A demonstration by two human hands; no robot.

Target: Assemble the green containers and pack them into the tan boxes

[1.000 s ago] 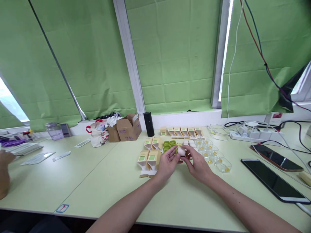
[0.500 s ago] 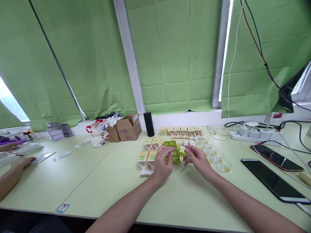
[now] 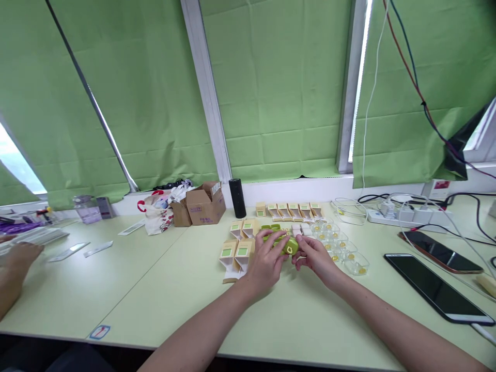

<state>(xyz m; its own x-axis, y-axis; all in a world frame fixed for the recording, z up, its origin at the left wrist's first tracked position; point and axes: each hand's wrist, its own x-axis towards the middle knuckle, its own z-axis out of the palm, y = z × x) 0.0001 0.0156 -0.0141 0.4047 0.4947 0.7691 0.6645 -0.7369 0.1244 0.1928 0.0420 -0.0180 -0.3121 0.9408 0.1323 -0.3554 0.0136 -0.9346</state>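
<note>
A small green case is held between my two hands near the middle of the table. My left hand lies over its left side with the fingers curved across it. The fingertips of my right hand pinch its right end. More green cases show just behind my left fingers, partly hidden. Small white pieces lie behind the held case. Clear plastic shells with yellow spots stand right of my right hand. Open cardboard boxes with green labels are left of my left hand.
A row of small boxes and a black cylinder stand at the back. Brown carton and white bag are back left. Phones and a power strip lie right. Another person's hand is far left.
My left hand has shifted slightly right and its fingers now spread over the green case, which has turned. The other person's hand has moved left, off the flat white-edged item.
</note>
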